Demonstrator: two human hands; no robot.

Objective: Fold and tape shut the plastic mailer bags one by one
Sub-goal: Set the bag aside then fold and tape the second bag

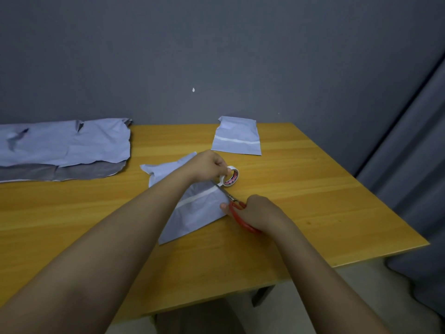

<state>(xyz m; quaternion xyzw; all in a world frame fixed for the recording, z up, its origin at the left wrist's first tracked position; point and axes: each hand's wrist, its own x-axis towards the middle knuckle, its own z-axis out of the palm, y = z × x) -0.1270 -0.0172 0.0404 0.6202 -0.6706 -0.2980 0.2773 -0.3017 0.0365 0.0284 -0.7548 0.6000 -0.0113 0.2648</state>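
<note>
Wooden table [313,189] before me, with a stack of unfolded mailer bags [62,145] at far left. The folded mailer bag [199,213] I am working lies at centre, a white tape strip [197,197] across its flap; a finished taped bag [237,137] sits beyond it. My left hand [209,166] grips the tape roll [230,175] at the bag's right edge. My right hand [258,212] clasps red-handled scissors [232,201], blades at the tape.
</note>
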